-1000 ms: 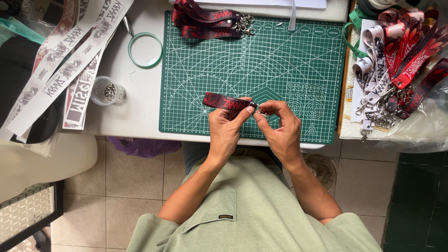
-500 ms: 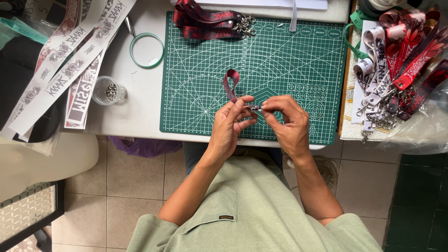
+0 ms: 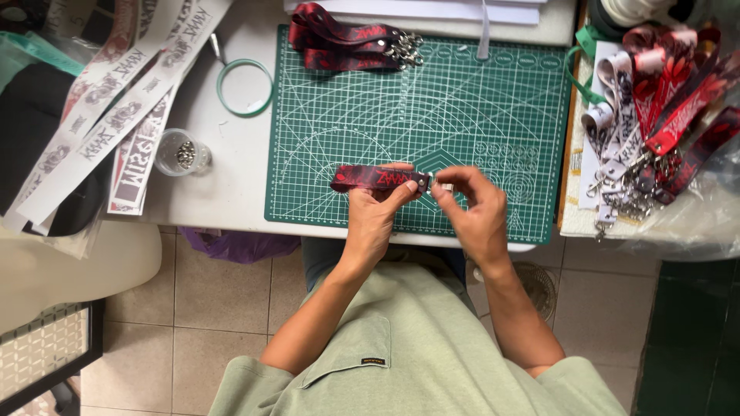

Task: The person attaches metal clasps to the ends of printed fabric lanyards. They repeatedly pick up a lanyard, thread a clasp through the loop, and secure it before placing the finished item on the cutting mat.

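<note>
A green cutting mat (image 3: 478, 115) covers the middle of a white table (image 3: 239, 169), and nothing lies on the mat between the hands and its far edge except a small stack of finished red and black straps (image 3: 347, 38) with metal clips at the top. To the left of the mat sit a green ring (image 3: 244, 87), a small clear cup (image 3: 179, 152) holding tiny metal pieces, and long white printed ribbons (image 3: 116, 108) draped across a black chair. To the right, a heap of red and white straps (image 3: 655, 100) with metal hooks rests partly on clear plastic. At the near edge of the mat, the left hand (image 3: 375, 212) grips a short red and black strap (image 3: 378, 178), which lies flat and level, folded double, pointing left, its printed face up. The thumb is on top and the fingers curl under it. The right hand (image 3: 474, 208) is closed in a pinch at the strap's right end, where a small metal piece (image 3: 441, 186) shows between fingertips; its exact shape is too small to tell.
</note>
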Action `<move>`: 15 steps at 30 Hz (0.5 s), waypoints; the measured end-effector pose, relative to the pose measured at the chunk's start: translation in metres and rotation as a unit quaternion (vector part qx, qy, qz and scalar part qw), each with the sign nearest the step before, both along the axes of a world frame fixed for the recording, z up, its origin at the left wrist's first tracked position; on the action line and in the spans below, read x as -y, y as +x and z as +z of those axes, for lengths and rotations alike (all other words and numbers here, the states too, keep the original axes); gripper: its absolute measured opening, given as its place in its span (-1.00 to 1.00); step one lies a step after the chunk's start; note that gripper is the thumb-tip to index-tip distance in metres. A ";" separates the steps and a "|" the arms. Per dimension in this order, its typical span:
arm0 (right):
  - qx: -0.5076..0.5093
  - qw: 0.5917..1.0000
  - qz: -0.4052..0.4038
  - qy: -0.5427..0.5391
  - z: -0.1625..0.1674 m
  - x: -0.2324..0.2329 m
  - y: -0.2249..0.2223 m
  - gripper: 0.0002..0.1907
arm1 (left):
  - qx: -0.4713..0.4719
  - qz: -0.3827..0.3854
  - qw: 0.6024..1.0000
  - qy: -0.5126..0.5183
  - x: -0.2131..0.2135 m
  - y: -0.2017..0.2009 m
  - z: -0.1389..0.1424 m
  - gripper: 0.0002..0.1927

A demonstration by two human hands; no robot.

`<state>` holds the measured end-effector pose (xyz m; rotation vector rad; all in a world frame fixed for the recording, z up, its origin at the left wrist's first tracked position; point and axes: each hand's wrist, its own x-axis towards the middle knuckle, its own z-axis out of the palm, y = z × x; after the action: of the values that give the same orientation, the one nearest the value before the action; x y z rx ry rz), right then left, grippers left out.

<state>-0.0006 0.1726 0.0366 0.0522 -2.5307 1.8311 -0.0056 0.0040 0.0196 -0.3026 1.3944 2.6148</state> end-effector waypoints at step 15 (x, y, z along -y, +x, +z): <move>0.084 0.976 -0.014 -0.199 -0.029 -0.031 -0.031 -0.70 | 0.047 0.055 0.996 -0.055 0.030 -0.033 -0.030 -0.68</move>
<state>-0.0319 0.2035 0.0081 -0.1499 -2.1893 2.3806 -0.0383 -0.0263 -0.0102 -0.5248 1.5323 2.5753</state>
